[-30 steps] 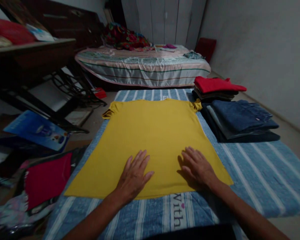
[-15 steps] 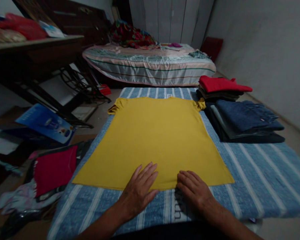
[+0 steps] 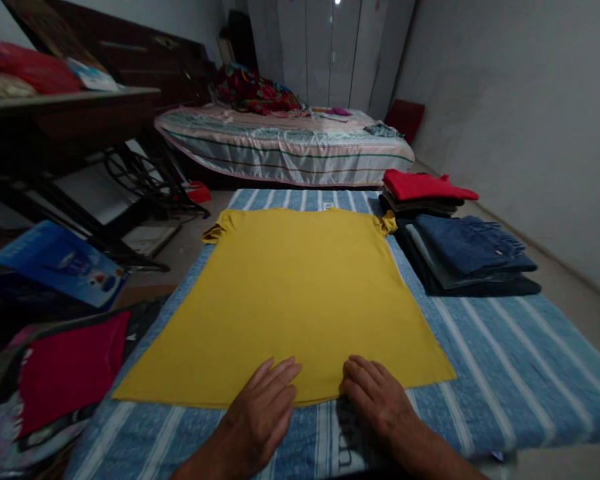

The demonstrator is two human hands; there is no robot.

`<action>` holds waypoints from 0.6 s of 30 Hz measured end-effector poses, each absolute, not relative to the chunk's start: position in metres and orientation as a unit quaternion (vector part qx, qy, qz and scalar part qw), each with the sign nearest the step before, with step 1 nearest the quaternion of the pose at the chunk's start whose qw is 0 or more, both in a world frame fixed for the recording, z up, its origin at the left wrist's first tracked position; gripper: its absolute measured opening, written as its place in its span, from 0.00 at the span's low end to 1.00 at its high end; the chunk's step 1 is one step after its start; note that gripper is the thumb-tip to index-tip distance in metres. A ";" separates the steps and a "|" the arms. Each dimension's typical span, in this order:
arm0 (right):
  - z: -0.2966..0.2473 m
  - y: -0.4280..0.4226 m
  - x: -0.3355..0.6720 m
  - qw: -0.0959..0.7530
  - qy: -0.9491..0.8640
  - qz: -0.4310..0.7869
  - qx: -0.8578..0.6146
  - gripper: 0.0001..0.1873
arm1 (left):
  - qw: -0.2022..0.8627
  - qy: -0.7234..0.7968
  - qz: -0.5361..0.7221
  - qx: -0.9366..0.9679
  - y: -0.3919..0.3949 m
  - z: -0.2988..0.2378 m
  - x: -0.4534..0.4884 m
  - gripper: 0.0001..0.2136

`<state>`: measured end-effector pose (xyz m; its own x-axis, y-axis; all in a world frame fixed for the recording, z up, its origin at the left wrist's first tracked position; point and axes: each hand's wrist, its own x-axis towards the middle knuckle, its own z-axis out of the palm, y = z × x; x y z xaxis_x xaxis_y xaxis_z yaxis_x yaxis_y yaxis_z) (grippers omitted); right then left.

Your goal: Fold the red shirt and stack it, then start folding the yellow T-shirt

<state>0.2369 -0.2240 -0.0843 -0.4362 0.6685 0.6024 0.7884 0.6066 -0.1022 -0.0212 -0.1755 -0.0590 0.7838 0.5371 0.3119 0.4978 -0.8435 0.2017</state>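
Observation:
A yellow short-sleeved T-shirt lies spread flat on the striped blue cloth, its hem towards me and its sleeves at the far end. My left hand rests over the hem left of the middle, palm down, fingers stretched out on the fabric. To the right of the middle, my right hand lies palm down on the same hem with its fingers slightly bent. Neither thumb shows clearly, and I see no fabric pinched or lifted.
Folded jeans lie stacked at the right, with a red folded garment on another pile behind. The blue striped cloth covers the work surface. A bed stands beyond; a sewing-machine table and a blue box are left.
The view has tilted up and turned slightly. My left hand has drawn back towards the hem, its thumb now closer in. My right hand remains at the hem; the shirt lies flat as before.

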 end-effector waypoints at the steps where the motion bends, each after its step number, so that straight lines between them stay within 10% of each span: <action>1: -0.086 -0.224 0.237 0.307 -0.840 -0.106 -0.435 0.13 | 0.053 0.269 0.175 0.946 -0.176 -0.058 -0.022 0.15; 18: -0.101 -0.222 0.238 0.322 -0.823 -0.123 -0.452 0.14 | 0.016 0.408 0.125 0.904 -0.182 -0.061 -0.036 0.17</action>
